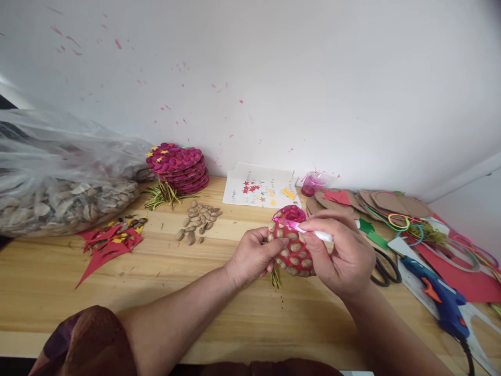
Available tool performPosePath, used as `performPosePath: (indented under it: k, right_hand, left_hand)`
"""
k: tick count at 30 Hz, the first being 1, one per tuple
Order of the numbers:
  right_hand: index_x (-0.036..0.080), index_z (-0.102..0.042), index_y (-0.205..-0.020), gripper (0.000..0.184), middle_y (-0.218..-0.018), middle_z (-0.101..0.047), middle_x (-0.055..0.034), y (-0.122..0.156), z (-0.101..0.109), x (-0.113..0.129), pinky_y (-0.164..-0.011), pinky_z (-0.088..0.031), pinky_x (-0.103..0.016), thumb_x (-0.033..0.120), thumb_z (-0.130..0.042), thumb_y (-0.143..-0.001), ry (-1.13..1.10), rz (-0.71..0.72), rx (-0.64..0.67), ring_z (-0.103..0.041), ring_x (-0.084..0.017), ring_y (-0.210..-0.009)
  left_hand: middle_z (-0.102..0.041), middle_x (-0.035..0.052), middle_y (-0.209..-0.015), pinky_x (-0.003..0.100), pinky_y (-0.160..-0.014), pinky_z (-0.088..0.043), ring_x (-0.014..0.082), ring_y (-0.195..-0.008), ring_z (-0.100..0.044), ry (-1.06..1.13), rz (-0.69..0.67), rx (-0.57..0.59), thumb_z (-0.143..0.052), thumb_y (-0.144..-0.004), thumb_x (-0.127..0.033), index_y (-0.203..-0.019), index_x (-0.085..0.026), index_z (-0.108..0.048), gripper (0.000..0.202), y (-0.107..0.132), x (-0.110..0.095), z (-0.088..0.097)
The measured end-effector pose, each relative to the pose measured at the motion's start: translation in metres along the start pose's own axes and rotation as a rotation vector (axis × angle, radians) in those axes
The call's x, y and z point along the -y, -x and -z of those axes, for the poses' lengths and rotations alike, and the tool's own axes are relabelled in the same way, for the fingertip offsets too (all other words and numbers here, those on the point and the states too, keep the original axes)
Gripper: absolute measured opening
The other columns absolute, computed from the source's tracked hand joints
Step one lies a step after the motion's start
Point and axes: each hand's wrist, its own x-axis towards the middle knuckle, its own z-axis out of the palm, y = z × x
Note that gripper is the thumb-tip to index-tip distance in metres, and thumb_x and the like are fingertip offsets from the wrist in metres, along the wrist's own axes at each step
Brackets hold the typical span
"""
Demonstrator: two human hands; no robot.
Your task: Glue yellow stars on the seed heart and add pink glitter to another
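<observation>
My left hand [254, 255] grips the left edge of a round red craft piece [294, 250] covered with tan seeds or shells, its thumb lying across the front. A tuft of green-brown strands hangs below the piece. In my right hand [340, 250] is a white-handled paintbrush [321, 236], pinched between thumb and fingers. Its pink tip touches the upper part of the piece, where several seeds are bright magenta. The lower seeds are unpainted. A small clear cup of magenta paint [312, 184] stands behind, near the wall.
At left are a stack of magenta discs [178, 169], a clear bag of shells [66, 203], loose shells [199, 216] and red scraps [111, 240]. A paper with stars [238, 193] lies behind. To the right are cardboard shapes [399, 203], black-handled scissors [387, 267] and a blue glue gun [440, 300].
</observation>
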Motion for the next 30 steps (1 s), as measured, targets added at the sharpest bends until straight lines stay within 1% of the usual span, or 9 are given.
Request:
performPosePath:
  k: [4, 9, 14, 20, 25, 30]
  right_hand:
    - [0.019, -0.071, -0.103, 0.02, -0.091, -0.073, -0.0045, 0.0012, 0.0005, -0.0021, -0.081, -0.055, -0.035, 0.008, -0.07, -0.086, -0.002, -0.032, -0.035, -0.068, -0.02, -0.091]
    - [0.019, -0.071, -0.102, 0.017, -0.091, -0.073, -0.004, -0.0007, -0.0011, -0.0011, -0.082, -0.055, -0.035, 0.009, -0.069, -0.088, -0.002, -0.014, -0.002, -0.068, -0.019, -0.091]
    - [0.02, -0.071, -0.103, 0.02, -0.091, -0.073, -0.0037, -0.0001, 0.0009, -0.0032, -0.081, -0.055, -0.035, 0.009, -0.07, -0.087, 0.012, -0.055, -0.047, -0.068, -0.02, -0.09]
    - [0.02, -0.071, -0.102, 0.019, -0.092, -0.072, -0.0041, 0.0015, 0.0004, -0.0025, -0.082, -0.055, -0.036, 0.009, -0.069, -0.087, -0.032, -0.047, -0.012, -0.068, -0.02, -0.091]
    - [0.02, -0.071, -0.102, 0.021, -0.092, -0.072, -0.0038, 0.0009, 0.0002, -0.0031, -0.081, -0.055, -0.034, 0.008, -0.07, -0.085, -0.019, -0.061, -0.042, -0.067, -0.02, -0.091]
    - [0.022, -0.071, -0.102, 0.021, -0.091, -0.073, -0.0033, 0.0002, 0.0001, -0.003, -0.08, -0.056, -0.036, 0.008, -0.069, -0.085, -0.017, -0.046, -0.026, -0.068, -0.021, -0.09]
  left_hand:
    - [-0.05, -0.0075, -0.044, 0.017, -0.028, -0.022, 0.0044, -0.03, -0.035, -0.008, 0.001, 0.01, -0.083, -0.068, -0.055, -0.068, -0.019, -0.055, 0.045, 0.0003, -0.0003, -0.0001]
    - [-0.052, -0.0073, -0.046, 0.017, -0.027, -0.022, 0.0043, -0.03, -0.036, 0.004, 0.012, 0.005, -0.084, -0.067, -0.054, -0.069, -0.019, -0.055, 0.045, 0.0024, -0.0032, -0.0017]
    - [-0.052, -0.0068, -0.047, 0.017, -0.027, -0.021, 0.0042, -0.031, -0.036, 0.015, 0.019, -0.002, -0.085, -0.066, -0.056, -0.069, -0.019, -0.056, 0.047, 0.0021, -0.0027, -0.0003]
    - [-0.052, -0.0074, -0.047, 0.017, -0.027, -0.02, 0.0037, -0.03, -0.034, 0.027, 0.015, 0.011, -0.085, -0.066, -0.056, -0.069, -0.019, -0.056, 0.047, 0.0021, -0.004, -0.0004]
    - [-0.053, -0.0068, -0.048, 0.017, -0.027, -0.02, 0.0036, -0.031, -0.036, 0.022, 0.015, -0.005, -0.085, -0.065, -0.056, -0.069, -0.018, -0.056, 0.047, 0.0027, -0.0047, -0.0008]
    - [-0.052, -0.0074, -0.047, 0.017, -0.028, -0.02, 0.0036, -0.031, -0.035, 0.018, 0.007, -0.005, -0.085, -0.066, -0.055, -0.069, -0.018, -0.056, 0.047, 0.0028, -0.0031, -0.0002]
